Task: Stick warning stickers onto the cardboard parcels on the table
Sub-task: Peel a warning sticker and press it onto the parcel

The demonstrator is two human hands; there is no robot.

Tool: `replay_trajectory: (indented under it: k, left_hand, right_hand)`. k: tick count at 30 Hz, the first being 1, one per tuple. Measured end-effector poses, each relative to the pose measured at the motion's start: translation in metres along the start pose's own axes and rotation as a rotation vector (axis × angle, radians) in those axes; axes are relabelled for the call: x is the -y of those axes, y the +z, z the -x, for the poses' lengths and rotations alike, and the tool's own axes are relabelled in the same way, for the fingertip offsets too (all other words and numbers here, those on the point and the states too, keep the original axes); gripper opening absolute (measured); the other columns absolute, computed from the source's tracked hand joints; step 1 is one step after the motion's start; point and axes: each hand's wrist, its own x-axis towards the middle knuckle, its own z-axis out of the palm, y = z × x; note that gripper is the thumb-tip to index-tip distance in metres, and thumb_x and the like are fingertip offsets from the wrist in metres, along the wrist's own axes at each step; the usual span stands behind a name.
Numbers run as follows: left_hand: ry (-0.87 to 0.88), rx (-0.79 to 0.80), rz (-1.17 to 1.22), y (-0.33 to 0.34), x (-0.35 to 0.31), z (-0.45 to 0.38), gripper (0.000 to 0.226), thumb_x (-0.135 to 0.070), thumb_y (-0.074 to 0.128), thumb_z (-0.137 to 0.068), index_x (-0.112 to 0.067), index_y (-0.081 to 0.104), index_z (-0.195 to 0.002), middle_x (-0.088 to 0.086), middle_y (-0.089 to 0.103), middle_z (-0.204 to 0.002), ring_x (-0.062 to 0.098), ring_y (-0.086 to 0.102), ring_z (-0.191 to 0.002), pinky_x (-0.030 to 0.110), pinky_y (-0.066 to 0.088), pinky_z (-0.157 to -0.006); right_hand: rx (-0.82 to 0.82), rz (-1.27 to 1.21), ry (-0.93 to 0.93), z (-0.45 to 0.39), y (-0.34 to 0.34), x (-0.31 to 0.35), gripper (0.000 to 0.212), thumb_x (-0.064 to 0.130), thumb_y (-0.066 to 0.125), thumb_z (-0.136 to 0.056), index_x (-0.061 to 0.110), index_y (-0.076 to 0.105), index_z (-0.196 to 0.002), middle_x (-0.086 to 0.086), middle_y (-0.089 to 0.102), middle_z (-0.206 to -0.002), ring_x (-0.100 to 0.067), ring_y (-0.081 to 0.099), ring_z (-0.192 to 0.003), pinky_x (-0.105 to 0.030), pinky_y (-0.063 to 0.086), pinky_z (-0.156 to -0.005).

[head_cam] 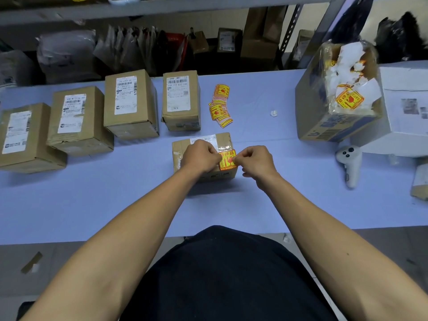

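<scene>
Your bench (69, 205) carries a pale blue cover and runs the full width of the view, with grey floor in front of it and a metal shelf rack (162, 5) of bagged and boxed goods behind it. At the far right stands a large open carton (324, 126) holding peeled backing paper and stickers, beside a white box (405, 117). Along the left, four sealed parcels (129, 105) stand in a row, each with a white shipping label facing up. A white handheld controller (349, 165) lies near the carton. A loose pile of stickers (221, 105) lies just right of the fourth parcel.

The working parcel (222, 140) sits directly ahead of you, apart from the row. Your left hand (200, 156) and right hand (254, 161) are above it, fingers curled, each pinching one side edge of a yellow-and-red warning sticker (228, 159) held over the parcel's top right area. Whether the sticker touches the cardboard cannot be determined.
</scene>
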Motion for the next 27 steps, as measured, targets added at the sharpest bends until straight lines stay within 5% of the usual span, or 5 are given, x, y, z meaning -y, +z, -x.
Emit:
replay_trajectory:
  k: [7,13,17,21,27]
  left_hand:
    - [-0.001,-0.019,-0.075,0.003,-0.001,-0.003,0.013,-0.025,0.069,-0.077,-0.017,0.072,-0.067,-0.001,0.07,-0.075,0.02,0.066,-0.081,0.036,0.057,-0.068]
    - [0.064,-0.118,-0.33,0.002,-0.005,-0.003,0.03,-0.046,0.07,-0.079,-0.017,0.063,-0.078,0.003,0.069,-0.086,0.024,0.063,-0.083,0.029,0.036,-0.055]
    - [0.111,-0.192,-0.417,-0.008,0.01,-0.001,0.045,-0.056,0.067,-0.081,-0.017,0.062,-0.104,0.005,0.064,-0.109,0.029,0.056,-0.108,0.034,0.041,-0.071]
    - [0.267,-0.206,-0.502,-0.01,0.038,-0.005,0.058,-0.056,0.059,-0.086,-0.022,0.054,-0.132,0.007,0.047,-0.138,0.029,0.035,-0.132,0.044,0.034,-0.104]
    - [0.324,-0.102,-0.46,-0.006,0.067,0.001,0.063,-0.054,0.045,-0.096,-0.027,0.032,-0.152,0.008,0.016,-0.164,0.031,0.007,-0.151,0.053,0.013,-0.119]
  right_hand:
    - [0.014,-0.007,0.019,-0.002,-0.001,-0.003,0.012,0.017,0.078,-0.083,0.007,0.072,-0.081,-0.004,0.069,-0.081,-0.016,0.061,-0.071,-0.028,0.051,-0.054]
    - [0.053,-0.007,0.017,-0.005,-0.003,-0.003,0.01,0.015,0.074,-0.084,0.009,0.069,-0.077,-0.006,0.07,-0.085,-0.018,0.062,-0.075,-0.027,0.05,-0.054]
    - [0.075,0.021,0.011,-0.01,-0.004,-0.006,0.012,0.024,0.071,-0.086,0.013,0.068,-0.085,-0.003,0.067,-0.087,-0.021,0.063,-0.079,-0.033,0.056,-0.06]
    - [0.102,0.059,-0.007,-0.014,0.01,-0.006,0.051,0.051,0.065,-0.088,0.02,0.058,-0.128,-0.003,0.064,-0.118,-0.024,0.063,-0.107,-0.045,0.055,-0.093]
    - [0.224,0.039,-0.157,0.001,0.021,-0.018,0.048,0.047,0.067,-0.089,0.034,0.052,-0.133,0.011,0.065,-0.12,-0.014,0.061,-0.111,-0.033,0.047,-0.098]
